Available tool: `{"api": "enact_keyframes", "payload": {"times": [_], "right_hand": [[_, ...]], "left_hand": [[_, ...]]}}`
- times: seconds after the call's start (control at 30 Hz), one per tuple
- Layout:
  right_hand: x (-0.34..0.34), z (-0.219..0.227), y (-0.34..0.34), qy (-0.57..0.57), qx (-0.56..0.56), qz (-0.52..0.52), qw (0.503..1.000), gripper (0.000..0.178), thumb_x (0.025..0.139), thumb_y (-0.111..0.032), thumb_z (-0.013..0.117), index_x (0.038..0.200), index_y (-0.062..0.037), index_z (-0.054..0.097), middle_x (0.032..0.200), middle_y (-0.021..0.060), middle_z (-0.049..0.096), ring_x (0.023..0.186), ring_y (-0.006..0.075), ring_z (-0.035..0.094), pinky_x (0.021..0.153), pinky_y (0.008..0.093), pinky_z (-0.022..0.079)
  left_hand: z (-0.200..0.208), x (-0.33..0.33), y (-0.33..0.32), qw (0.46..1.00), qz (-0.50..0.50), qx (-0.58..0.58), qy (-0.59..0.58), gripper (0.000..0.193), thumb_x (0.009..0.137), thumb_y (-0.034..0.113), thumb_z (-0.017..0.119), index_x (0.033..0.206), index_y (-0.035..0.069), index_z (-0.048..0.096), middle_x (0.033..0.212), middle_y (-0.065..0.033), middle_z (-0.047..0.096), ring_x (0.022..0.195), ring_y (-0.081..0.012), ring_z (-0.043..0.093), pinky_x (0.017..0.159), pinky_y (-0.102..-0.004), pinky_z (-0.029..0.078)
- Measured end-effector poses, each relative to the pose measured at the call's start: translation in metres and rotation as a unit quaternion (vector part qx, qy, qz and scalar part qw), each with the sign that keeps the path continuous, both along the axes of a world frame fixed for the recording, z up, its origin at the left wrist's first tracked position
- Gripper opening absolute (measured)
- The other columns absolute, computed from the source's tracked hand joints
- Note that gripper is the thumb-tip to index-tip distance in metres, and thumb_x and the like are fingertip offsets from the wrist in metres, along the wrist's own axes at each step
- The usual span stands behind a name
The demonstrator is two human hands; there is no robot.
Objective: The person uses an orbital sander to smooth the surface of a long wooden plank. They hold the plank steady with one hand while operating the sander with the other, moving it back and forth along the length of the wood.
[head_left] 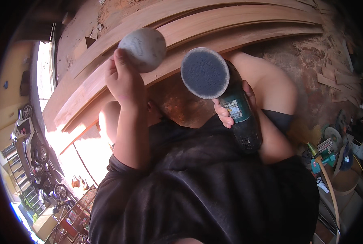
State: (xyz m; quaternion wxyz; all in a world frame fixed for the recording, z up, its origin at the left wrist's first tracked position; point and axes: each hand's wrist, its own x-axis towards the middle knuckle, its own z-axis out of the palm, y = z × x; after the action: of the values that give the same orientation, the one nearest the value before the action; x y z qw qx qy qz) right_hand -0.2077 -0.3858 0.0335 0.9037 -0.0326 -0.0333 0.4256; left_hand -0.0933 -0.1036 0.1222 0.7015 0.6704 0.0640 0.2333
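Between the thumb and fingers of my left hand [124, 79] is a round, pale grey sanding disc [145, 49], pinched at its lower left edge and raised over the wooden boards. My right hand [235, 105] grips the dark green and black body of a power sander [240, 118]. The tool is turned up so its round, dark pad [205, 73] with a lighter rim faces me. Disc and pad are apart, with the disc on the left. Part of my right hand is hidden behind the tool body.
Long curved wooden boards [246, 20] lie in front of me across my legs. Wood offcuts [338, 81] are on the dusty floor at right, above a clutter of tools [332, 142] and a hose [330, 183]. Motorcycles [33, 146] stand at far left, near a shelf [73, 219].
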Motion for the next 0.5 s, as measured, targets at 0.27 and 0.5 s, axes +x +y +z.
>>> {"api": "enact_keyframes", "payload": {"times": [0.27,0.5], "right_hand": [[0.029,0.009,-0.004,-0.172,0.086,-0.071,0.979,0.093,0.09,-0.078,0.068,0.132,0.003,0.055,0.109,0.0164,0.071,0.116,0.0405,0.068,0.112,0.0592,0.046],[0.021,0.011,0.0,-0.153,0.004,-0.164,0.975,0.103,0.09,-0.087,0.054,0.142,0.0014,0.056,0.122,0.0124,0.065,0.141,0.0534,0.048,0.127,0.0689,0.019]], "left_hand": [[-0.033,-0.047,-0.016,0.938,-0.232,-0.133,0.221,0.027,0.11,0.031,0.066,0.106,0.004,0.066,0.095,-0.0023,0.07,0.084,-0.0083,0.062,0.077,-0.026,0.053],[-0.036,-0.079,-0.045,0.643,-0.514,-0.461,0.332,0.092,0.101,0.078,0.046,0.156,0.005,0.045,0.146,-0.018,0.06,0.138,-0.0332,0.058,0.115,-0.0513,0.048]]}}
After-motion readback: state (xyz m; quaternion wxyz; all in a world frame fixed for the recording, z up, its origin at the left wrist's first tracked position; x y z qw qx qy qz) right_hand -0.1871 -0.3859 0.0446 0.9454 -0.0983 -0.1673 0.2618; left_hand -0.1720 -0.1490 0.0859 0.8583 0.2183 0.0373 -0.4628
